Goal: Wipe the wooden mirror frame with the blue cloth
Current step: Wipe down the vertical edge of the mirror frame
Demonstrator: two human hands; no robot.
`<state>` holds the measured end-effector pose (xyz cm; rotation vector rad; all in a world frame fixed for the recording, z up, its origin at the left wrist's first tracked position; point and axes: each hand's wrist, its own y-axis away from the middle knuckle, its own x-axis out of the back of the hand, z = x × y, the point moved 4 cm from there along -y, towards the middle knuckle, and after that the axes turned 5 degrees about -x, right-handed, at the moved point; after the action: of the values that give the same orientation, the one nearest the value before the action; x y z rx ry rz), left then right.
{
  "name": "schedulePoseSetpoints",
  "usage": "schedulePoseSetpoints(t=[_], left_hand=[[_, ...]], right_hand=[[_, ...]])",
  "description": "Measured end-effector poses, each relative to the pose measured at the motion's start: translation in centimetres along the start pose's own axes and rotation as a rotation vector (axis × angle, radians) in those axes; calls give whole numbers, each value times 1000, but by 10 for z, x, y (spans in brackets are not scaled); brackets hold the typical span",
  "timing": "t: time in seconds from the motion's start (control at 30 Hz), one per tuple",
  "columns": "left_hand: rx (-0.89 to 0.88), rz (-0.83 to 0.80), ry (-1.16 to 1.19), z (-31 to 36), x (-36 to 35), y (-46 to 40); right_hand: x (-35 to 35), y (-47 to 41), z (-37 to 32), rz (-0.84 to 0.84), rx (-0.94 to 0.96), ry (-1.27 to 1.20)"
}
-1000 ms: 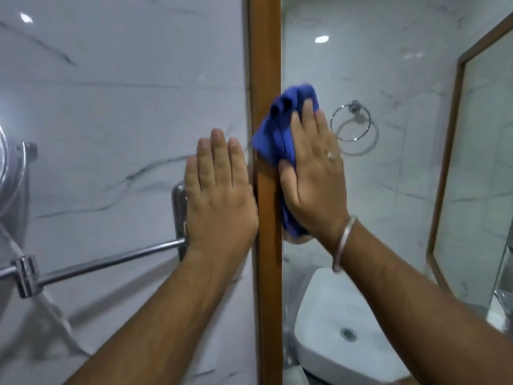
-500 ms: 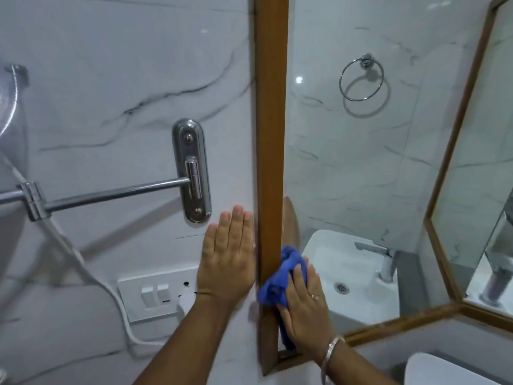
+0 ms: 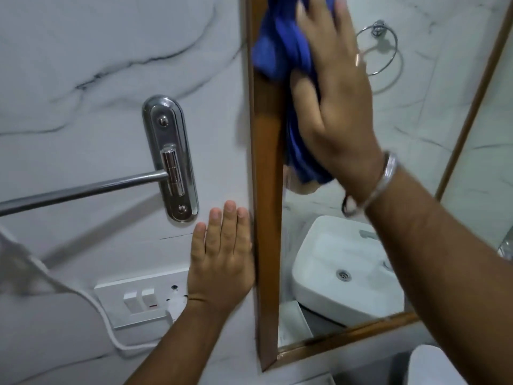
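The wooden mirror frame (image 3: 267, 245) runs down the middle of the view as a vertical brown strip, with its bottom rail going off to the right. My right hand (image 3: 336, 93) presses the bunched blue cloth (image 3: 280, 48) against the upper part of that strip and the mirror's edge; it is blurred by motion. A metal bangle sits on that wrist. My left hand (image 3: 222, 262) lies flat on the marble wall, fingers together, touching the frame's left edge lower down. It holds nothing.
A chrome wall bracket (image 3: 169, 159) with a swing arm (image 3: 83, 190) sticks out to the left. A white switch plate (image 3: 138, 298) with a plug and cable sits below it. The mirror reflects a white basin (image 3: 347, 270) and a towel ring (image 3: 379, 48).
My right hand has swept the blue cloth up the frame from near the bottom corner to the top of the view. My left hand has stayed flat on the wall beside the frame.
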<state>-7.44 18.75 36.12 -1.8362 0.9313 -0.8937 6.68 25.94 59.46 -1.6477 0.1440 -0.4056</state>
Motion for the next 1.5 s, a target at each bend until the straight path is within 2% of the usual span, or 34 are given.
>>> schedulePoseSetpoints(t=[0.1,0.27,0.33,0.43,0.53,0.57,0.63,0.73,0.77,0.83,0.87,0.9,0.93,0.97,1.0,1.03,1.07,1.13,1.23,1.33,1.4,1.5], left_hand=[[5,15,8,-1,1,-1],[7,-8,-12,-1,-2,3],[-1,1,-24,-2,-2,2],[-10,-19,-38,-2,0,1],[-13,-25,-25,-1,0,5],[-14,-28,-20,-1,0,4],[0,-21,3,-2,-1,1],[-1,13,11,-2,2,-2],[0,10,12,-2,2,-2],[5,-5,23,-1,2,-1],[8,-13,17,-2,2,-1],[12,-21,8,-3,1,-1],[12,-23,2,-3,1,-1],[14,-24,9,-3,2,-1],[12,-16,14,-2,2,-1],[12,-5,13,-2,2,0],[9,9,6,-1,2,-1],[15,3,15,-1,1,-1],[8,-14,-4,-1,-2,1],[-14,-22,-35,-2,-4,5],[-16,-38,-50,-2,-5,6],[-19,-48,-54,-2,-5,5]], right_hand=[[-15,98,2,-139,-75,-2],[-33,300,-2,-464,-243,47],[-35,343,-1,-536,-229,123],[-33,354,3,-628,-156,231],[-26,318,0,-594,-60,225],[-24,287,0,-526,-44,186],[-17,192,-2,-308,-3,174],[-1,34,-13,-106,12,184],[0,2,-8,-75,4,159],[1,-37,6,-147,11,71],[-1,-41,9,-170,-105,-73],[-4,-35,14,-128,-323,-426],[-6,-25,27,-8,-613,-716],[6,-11,25,96,-652,-518],[18,-3,6,172,-499,-149],[8,19,-7,191,-241,76],[-10,49,-2,98,-119,16],[-36,147,5,-147,-197,36],[-57,323,-2,-448,-467,32],[-69,446,-7,-737,-737,15],[-74,485,-11,-820,-891,-51],[-86,500,-24,-727,-1108,-116]])
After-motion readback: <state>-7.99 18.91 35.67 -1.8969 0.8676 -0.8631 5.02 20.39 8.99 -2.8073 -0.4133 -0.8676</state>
